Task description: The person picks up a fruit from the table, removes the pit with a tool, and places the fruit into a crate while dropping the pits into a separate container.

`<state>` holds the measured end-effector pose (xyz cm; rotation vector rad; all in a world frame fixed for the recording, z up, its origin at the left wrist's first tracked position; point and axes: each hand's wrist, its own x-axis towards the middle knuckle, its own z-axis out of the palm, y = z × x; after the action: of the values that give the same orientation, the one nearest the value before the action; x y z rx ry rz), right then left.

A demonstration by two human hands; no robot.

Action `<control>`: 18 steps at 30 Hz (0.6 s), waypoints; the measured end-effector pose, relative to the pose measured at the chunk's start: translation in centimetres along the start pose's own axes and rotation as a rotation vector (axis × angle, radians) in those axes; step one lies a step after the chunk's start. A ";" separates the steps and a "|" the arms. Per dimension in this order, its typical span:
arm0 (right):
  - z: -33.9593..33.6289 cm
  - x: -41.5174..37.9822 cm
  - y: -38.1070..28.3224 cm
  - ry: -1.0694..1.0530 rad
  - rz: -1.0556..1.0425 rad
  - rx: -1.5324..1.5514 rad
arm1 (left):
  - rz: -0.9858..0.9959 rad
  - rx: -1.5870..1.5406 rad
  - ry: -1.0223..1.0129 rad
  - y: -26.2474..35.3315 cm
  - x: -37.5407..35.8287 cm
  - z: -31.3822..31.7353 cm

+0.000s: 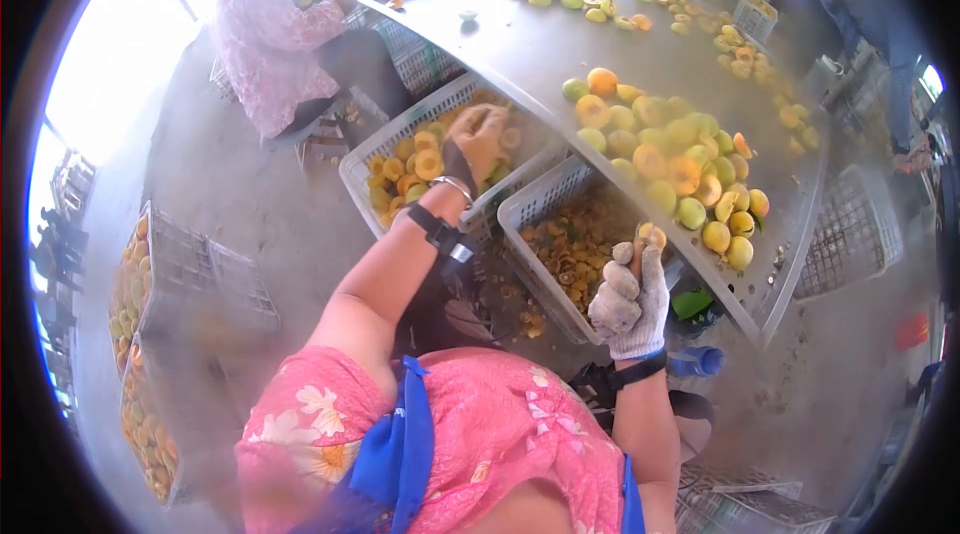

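Note:
My left hand (480, 141), bare, is over a light plastic crate (352, 174) of halved yellow apricots (425, 162). Its fingers are bent downward and bunched; what they hold, if anything, is hidden. My right hand (630, 302) wears a whitish knitted glove with soiled fingers. Thumb and fingers close around a yellow apricot piece (652, 236), with a narrow brown part beside it that I cannot identify. That hand is above the right side of a second crate (515, 219), which holds brownish scraps and pits (570, 252).
A metal table (540, 64) has a heap of apricots (680, 154) near its edge and more fruit farther back. Another person (270, 44) sits at the far left. Fruit-filled crates (145, 334) stand at left; a blue cup-like object (697, 361) is below my right hand.

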<state>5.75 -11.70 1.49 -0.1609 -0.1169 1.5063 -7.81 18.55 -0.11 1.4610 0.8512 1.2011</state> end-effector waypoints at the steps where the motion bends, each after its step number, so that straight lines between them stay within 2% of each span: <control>1: 0.2 0.1 -0.1 0.028 -0.020 -0.005 | 0.092 0.188 0.068 1.6 0.5 -0.1; 2: 0.3 0.1 -0.1 0.065 -0.030 -0.009 | 0.069 0.281 0.011 3.1 0.3 0.1; 5: 0.6 0.8 -0.2 0.111 -0.018 -0.060 | 0.340 0.538 -0.130 4.0 1.7 4.6; 7: 1.4 1.2 -0.1 0.164 -0.031 -0.108 | 0.421 0.718 -0.309 2.1 4.5 8.2; 12: 2.4 1.7 0.0 0.260 -0.027 -0.234 | 0.031 1.023 -0.541 3.0 6.6 14.3; 14: 2.5 1.6 0.1 0.281 -0.046 -0.308 | -0.113 0.693 -0.495 -1.6 9.5 15.7; 16: 1.9 1.5 0.1 0.290 -0.051 -0.312 | -0.010 0.833 -0.556 -2.5 11.1 15.8; 17: 1.9 1.4 0.0 0.313 -0.055 -0.342 | 0.180 1.134 -0.623 -2.6 11.5 15.6; 18: 2.0 1.3 0.0 0.327 -0.063 -0.366 | 0.070 1.098 -0.619 2.3 9.3 14.8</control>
<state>5.52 -10.37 3.43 -0.6872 -0.1325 1.3666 8.66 22.76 4.63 2.5541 1.0538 0.1765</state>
